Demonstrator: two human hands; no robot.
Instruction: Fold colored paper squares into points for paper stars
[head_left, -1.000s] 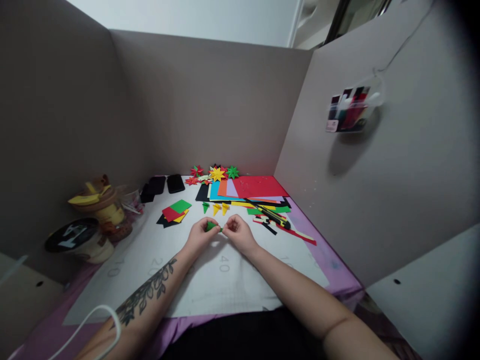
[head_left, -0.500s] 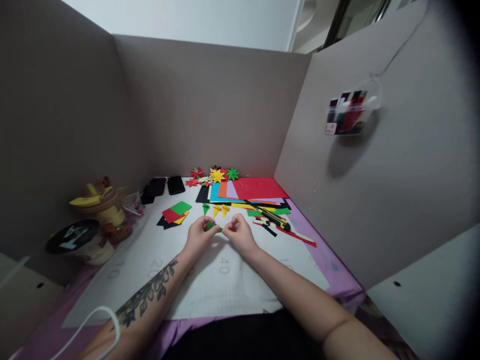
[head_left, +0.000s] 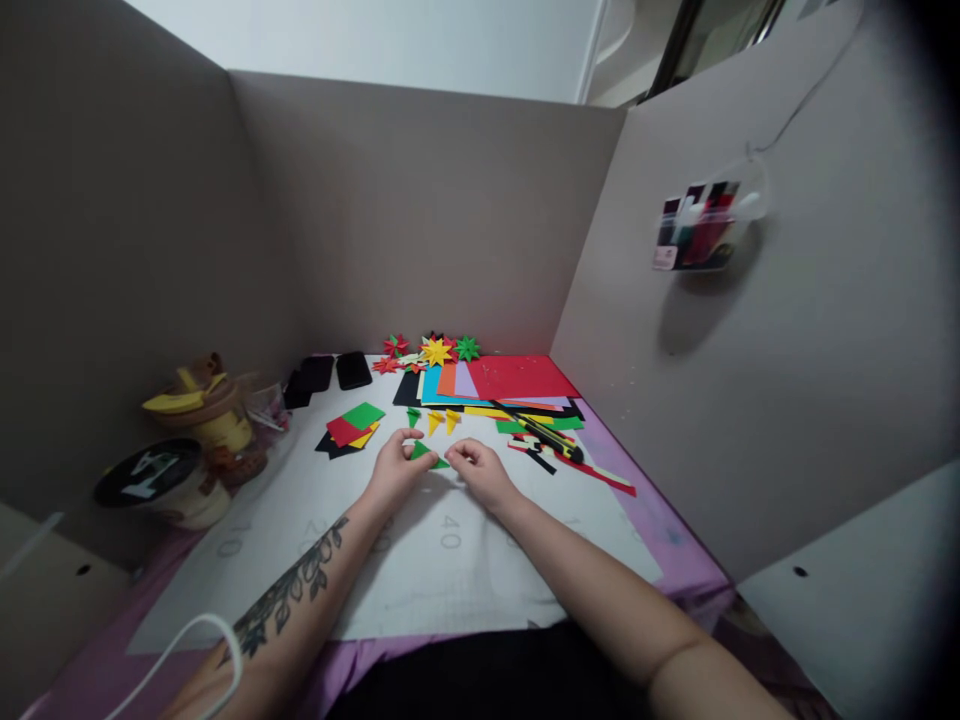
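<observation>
A folded piece of green paper (head_left: 425, 454) is held between my two hands, just above the white sheet (head_left: 420, 590). My left hand (head_left: 401, 462) pinches its left side between thumb and fingers. At its right corner, my right hand (head_left: 480, 470) has thumb and fingertips pressed together. Just beyond my hands lie a small green folded piece (head_left: 413, 418) and two yellow folded pieces (head_left: 436, 423). Left of them is a loose pile of paper squares, with a green square (head_left: 363, 416) and a red square (head_left: 348, 432) on top.
Folded paper stars (head_left: 436, 351) sit at the back wall beside stacked coloured sheets (head_left: 517, 378). A yellow-and-black cutter (head_left: 551, 440) lies among paper strips at right. Phones (head_left: 353, 370) and pots (head_left: 199, 410) stand at left. A transparent container (head_left: 705, 225) hangs on the right wall.
The green paper shows more of its face between my hands. My right fingers have shifted slightly; the view has moved a little.
</observation>
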